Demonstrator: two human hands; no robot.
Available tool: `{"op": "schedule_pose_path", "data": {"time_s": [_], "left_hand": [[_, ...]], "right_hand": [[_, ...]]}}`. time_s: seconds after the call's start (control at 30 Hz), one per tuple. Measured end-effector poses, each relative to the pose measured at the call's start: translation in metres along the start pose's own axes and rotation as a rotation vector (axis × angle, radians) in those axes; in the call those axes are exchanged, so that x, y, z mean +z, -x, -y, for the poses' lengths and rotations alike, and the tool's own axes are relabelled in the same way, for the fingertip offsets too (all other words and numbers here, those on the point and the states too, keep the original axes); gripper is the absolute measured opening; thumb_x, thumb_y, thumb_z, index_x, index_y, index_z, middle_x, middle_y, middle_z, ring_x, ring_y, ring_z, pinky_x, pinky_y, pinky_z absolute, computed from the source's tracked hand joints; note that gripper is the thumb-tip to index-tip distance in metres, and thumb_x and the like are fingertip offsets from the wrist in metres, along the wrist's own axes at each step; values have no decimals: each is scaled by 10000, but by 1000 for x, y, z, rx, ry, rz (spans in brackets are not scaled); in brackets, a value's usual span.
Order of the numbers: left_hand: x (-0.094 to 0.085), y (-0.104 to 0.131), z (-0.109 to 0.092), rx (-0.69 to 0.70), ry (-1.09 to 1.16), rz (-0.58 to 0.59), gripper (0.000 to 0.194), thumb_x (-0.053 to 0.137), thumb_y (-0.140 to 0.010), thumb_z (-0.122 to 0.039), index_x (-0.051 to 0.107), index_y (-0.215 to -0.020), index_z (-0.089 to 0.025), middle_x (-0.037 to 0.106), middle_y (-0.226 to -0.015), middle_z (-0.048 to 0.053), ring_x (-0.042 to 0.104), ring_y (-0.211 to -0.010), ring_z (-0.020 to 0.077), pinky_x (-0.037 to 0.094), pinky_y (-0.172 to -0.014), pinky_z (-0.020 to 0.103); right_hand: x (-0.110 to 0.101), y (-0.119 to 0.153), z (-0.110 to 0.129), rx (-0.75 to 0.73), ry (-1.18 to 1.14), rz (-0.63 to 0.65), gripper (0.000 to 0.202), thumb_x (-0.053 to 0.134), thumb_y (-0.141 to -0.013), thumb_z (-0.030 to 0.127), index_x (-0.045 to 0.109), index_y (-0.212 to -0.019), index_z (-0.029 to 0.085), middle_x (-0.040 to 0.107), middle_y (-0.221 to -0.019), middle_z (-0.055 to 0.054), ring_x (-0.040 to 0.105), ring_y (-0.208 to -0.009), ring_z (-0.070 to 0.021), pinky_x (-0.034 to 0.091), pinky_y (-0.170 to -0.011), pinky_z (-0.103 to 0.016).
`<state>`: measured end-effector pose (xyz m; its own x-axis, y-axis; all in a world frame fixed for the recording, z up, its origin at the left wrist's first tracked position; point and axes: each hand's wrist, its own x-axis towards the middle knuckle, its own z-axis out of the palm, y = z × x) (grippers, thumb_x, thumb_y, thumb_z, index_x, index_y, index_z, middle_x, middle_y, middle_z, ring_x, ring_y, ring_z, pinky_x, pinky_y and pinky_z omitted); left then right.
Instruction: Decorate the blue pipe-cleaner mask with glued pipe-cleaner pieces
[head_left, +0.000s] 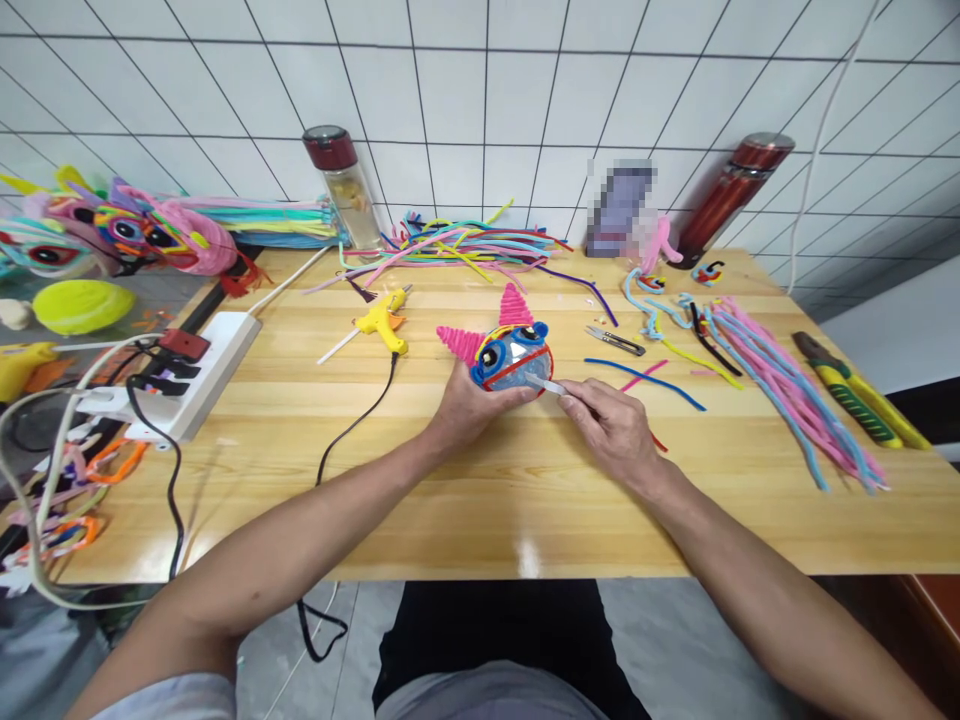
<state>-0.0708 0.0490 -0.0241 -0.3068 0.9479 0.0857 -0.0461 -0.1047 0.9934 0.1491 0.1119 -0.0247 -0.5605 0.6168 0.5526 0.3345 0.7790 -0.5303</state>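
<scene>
My left hand [469, 408] is closed around the lower left side of a craft animal head [517, 362]. The head has two pink wound horns, blue-ringed eyes, red and yellow trim and a clear rounded front. In my right hand [611, 425] is a slim, pale metallic tool [553, 386], whose exact kind I cannot make out. Its tip meets the clear front or sits just before it. A red pipe cleaner [659, 443] pokes out beside my right hand. Beyond it lie a blue pipe cleaner [645, 380] and thread snips [615, 340].
A yellow glue gun [384, 320] with a trailing cord lies left. Further left are a power strip [199, 375] and finished craft heads [150, 235]. Pipe cleaner bundles [787, 390], pliers [847, 390], a glass bottle [345, 190] and a red flask [735, 200] stand or lie around.
</scene>
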Motion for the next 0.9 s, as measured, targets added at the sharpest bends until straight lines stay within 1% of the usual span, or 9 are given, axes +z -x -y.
{"op": "schedule_pose_path", "data": {"time_s": [0.17, 0.3, 0.37, 0.43, 0.53, 0.6, 0.67, 0.77, 0.9], "left_hand": [[0, 1, 1, -7, -13, -21, 697, 1010, -594, -480, 674, -1127, -181, 800, -1136, 121, 766, -1099, 323, 625, -995, 467], [-1, 0, -2, -1, -10, -39, 666, 995, -616, -496, 683, -1113, -182, 804, -1147, 117, 768, -1084, 310, 631, -985, 459], [-2, -1, -2, 14, -21, -49, 651, 990, -629, -480, 687, -1119, -177, 804, -1150, 117, 765, -1078, 303, 626, -991, 458], [-3, -1, -2, 14, -34, -76, 660, 993, -627, -464, 683, -1127, -166, 802, -1147, 125, 764, -1075, 304, 624, -987, 456], [-4, -2, 0, 7, -44, -121, 687, 997, -617, -467, 666, -1133, -159, 795, -1131, 132, 762, -1088, 311, 622, -988, 457], [-4, -3, 2, 12, -48, -162, 714, 1002, -605, -472, 649, -1143, -163, 789, -1132, 131, 763, -1094, 313, 620, -995, 462], [-4, -4, 4, 29, -36, -206, 744, 1006, -592, -471, 632, -1161, -169, 785, -1154, 132, 764, -1096, 310, 623, -995, 461], [-4, -7, 4, 78, -9, -253, 754, 1001, -603, -472, 615, -1182, -181, 774, -1216, 138, 756, -1132, 305, 618, -1018, 453], [-6, -9, 4, 69, -2, -324, 739, 989, -622, -490, 604, -1179, -193, 767, -1238, 128, 752, -1148, 297, 613, -1033, 452]], "right_hand": [[-3, 0, -1, 50, 22, -50, 232, 588, -1051, 310, 796, -1132, 246, 820, -958, -72, 772, -846, -221, 609, -773, -350], [-6, 1, 1, 22, -32, -25, 230, 586, -1049, 316, 792, -1107, 229, 807, -914, -66, 754, -787, -204, 596, -746, -333], [-7, 0, 2, 42, -61, -3, 265, 565, -1061, 361, 792, -1092, 227, 795, -880, -61, 743, -767, -203, 586, -730, -333], [-8, 0, 2, 95, -105, 29, 338, 527, -1078, 435, 789, -1034, 225, 761, -796, -42, 718, -721, -195, 569, -700, -325], [-8, -1, 2, 237, -230, 85, 464, 484, -1085, 541, 749, -892, 213, 672, -671, -5, 634, -608, -161, 515, -617, -293], [-7, -2, 3, 349, -355, 112, 488, 491, -1072, 592, 724, -895, 202, 636, -641, 11, 571, -550, -143, 478, -563, -278], [-5, -4, 2, 439, -487, 131, 477, 530, -1043, 629, 707, -955, 195, 624, -628, 23, 529, -513, -134, 449, -525, -266], [-6, -9, -3, 517, -561, 161, 444, 598, -998, 622, 682, -915, 194, 637, -642, 20, 505, -502, -121, 408, -500, -251], [-19, -15, -23, 555, -421, 176, 374, 607, -979, 530, 683, -823, 199, 623, -643, 17, 476, -498, -118, 358, -491, -250]]}}
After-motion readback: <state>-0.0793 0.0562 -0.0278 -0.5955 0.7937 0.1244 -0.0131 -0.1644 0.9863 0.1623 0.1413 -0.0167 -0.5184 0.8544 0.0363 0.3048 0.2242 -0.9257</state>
